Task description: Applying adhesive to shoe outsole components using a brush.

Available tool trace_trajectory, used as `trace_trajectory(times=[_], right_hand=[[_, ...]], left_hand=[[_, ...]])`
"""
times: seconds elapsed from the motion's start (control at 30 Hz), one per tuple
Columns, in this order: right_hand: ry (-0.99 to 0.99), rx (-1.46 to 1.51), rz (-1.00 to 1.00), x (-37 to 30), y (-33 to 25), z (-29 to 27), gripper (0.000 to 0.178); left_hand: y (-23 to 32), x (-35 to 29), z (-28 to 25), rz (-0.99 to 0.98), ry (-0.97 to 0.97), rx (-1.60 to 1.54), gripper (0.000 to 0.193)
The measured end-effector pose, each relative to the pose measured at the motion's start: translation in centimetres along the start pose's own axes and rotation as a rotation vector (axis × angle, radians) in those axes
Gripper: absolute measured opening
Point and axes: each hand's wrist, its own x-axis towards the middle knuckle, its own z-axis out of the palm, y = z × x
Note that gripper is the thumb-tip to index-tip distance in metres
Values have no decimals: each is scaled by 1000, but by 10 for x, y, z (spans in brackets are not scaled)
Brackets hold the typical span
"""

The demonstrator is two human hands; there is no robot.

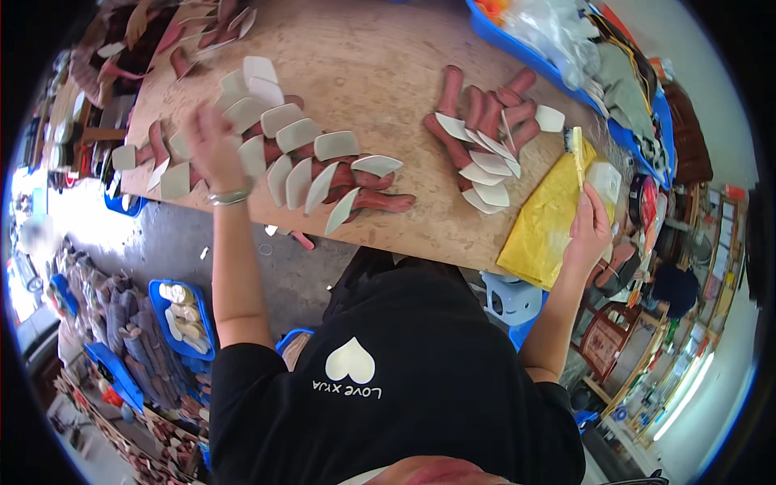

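Observation:
My right hand (588,226) grips the pale handle of a small brush (577,155), dark bristles pointing up, above a yellow plastic sheet (540,217). Over the left part of the table hovers my left hand (214,149), a bracelet on its wrist. Its fingers are smeared by motion, so whether they hold anything cannot be made out. Beneath and beside it spreads a cluster of reddish-brown curved pieces (386,201) with flat white rounded flaps (335,145). A second bunch of reddish-brown pieces (449,90) with white flaps lies right of centre.
The wooden table (364,73) fills the area ahead. A blue tray (517,50) with plastic bags borders its right side. Beyond the table's far-left corner, another person's hand (139,23) shows. Below stand a light blue stool (511,299) and a blue crate (204,343) of pale pieces.

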Motion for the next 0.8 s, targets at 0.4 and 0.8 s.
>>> trace_trajectory(times=[0.4, 0.8], right_hand=[[255, -161, 105, -36, 86, -112, 22], [365, -157, 418, -55, 172, -230, 22]], left_hand=[[-98, -139, 394, 1103, -1411, 693, 35], [-182, -174, 514, 2067, -1664, 846, 36]])
